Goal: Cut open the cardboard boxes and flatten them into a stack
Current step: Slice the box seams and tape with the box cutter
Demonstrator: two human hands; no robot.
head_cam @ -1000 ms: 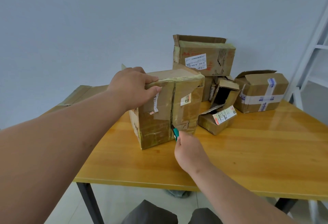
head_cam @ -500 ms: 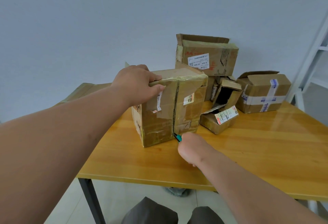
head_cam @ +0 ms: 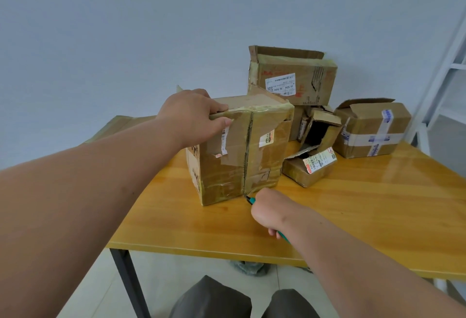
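A taped cardboard box [head_cam: 262, 164] stands upright on the yellow wooden table [head_cam: 353, 206]. A dark slit runs down the middle seam of its near face. My left hand [head_cam: 194, 116] grips the box's top left edge, fingers over the top and thumb on the front. My right hand [head_cam: 271, 210] holds a green utility knife [head_cam: 250, 200]. The blade tip sits at the bottom of the seam, where the box meets the table. The knife's handle end pokes out below my fist.
More boxes sit at the back right: a large open-topped one [head_cam: 292, 78] on top, a small torn-open one [head_cam: 312, 164] in front, a blue-taped one [head_cam: 370, 128] to the right. Flattened cardboard [head_cam: 126, 123] lies at the table's far left. A white frame [head_cam: 443, 70] stands at the right.
My right hand has drawn the knife down the front seam from above the base to the table surface. The left hand stays on the box top.
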